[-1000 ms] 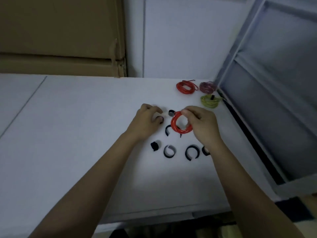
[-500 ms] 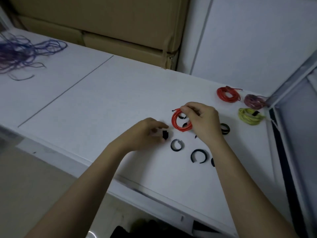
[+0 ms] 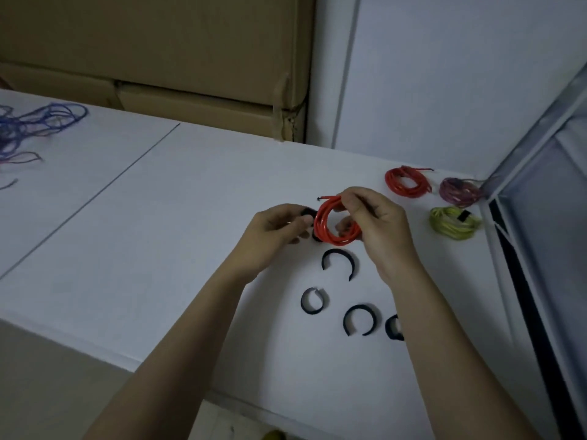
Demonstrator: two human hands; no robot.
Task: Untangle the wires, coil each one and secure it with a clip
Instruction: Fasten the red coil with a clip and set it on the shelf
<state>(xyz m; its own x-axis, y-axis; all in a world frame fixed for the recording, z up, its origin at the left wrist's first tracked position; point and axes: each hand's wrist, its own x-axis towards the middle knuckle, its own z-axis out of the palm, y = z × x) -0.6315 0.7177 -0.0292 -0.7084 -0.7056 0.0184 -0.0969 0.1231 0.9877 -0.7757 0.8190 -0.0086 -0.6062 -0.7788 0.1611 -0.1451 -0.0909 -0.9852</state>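
I see right hand (image 3: 378,223) pinching the red coil (image 3: 330,225) upright above the desk (image 3: 158,233) so its loops stay together, left hand (image 3: 279,230) pinching a black clip (image 3: 308,213) beside it, ready to wrap.

forearms: bare | sleeves: none visible | hands (image 3: 327,223): ungloved

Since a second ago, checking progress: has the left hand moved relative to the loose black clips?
Yes. The left hand has lifted off the table, holding a black clip against the red coil, above the loose clips.
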